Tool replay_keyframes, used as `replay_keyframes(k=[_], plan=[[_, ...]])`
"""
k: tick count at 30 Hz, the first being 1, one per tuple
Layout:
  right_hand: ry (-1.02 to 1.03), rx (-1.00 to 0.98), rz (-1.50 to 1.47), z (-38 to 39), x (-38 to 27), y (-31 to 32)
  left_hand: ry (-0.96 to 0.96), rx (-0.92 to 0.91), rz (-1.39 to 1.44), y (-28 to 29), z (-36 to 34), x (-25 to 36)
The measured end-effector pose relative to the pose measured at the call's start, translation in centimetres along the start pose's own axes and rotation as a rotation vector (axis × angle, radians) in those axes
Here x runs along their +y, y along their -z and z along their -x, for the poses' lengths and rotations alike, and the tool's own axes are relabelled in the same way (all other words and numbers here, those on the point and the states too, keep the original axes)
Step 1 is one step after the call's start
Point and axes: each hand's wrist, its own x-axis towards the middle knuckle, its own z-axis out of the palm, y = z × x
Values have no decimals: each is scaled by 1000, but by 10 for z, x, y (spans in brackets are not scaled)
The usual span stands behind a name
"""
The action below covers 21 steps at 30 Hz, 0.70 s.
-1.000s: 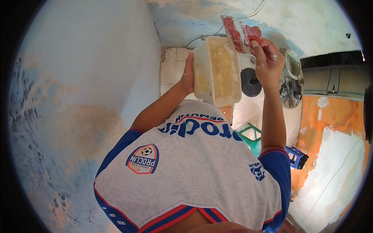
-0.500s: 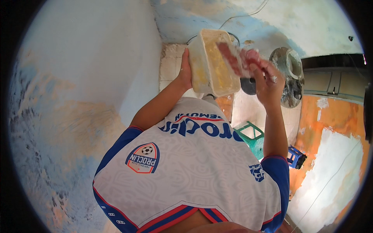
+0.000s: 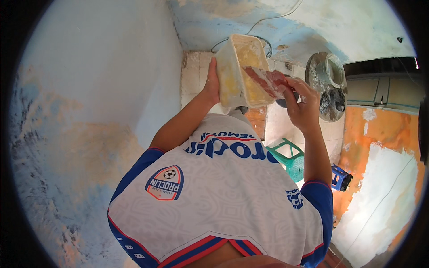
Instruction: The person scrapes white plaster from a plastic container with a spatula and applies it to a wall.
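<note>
My left hand (image 3: 212,83) grips a translucent plastic tub (image 3: 229,82) by its left side, thumb up along the wall. The tub is tilted with its mouth to the right, and yellowish-white residue coats the inside. In my right hand (image 3: 304,103) is a red putty knife (image 3: 260,81), held by its handle end between thumb and fingers. White paste smears its blade. The blade reaches across the tub's right rim, its tip over the opening; whether it touches the inside I cannot tell.
Patchy blue-white wall (image 3: 98,80) rises close on my left. A paste-stained round basin (image 3: 316,73) with a bucket-like vessel stands ahead right. Below my right arm are a green plastic stool (image 3: 294,165) and a blue plastic object (image 3: 340,177). A cable (image 3: 272,18) hangs at the far wall.
The putty knife, blurred and farther right before, has come left and down over the tub's mouth. My right hand moved slightly left with it; my left hand still grips the tub.
</note>
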Motion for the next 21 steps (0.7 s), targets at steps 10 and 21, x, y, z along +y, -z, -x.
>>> replay_keyframes(k=[10,21], plan=[[-93,194,-97,-71,39,-9,51,5,35,-11,-11,1],[46,-6,-124,-37,79,30,-30,6,48,-16,-65,-3]])
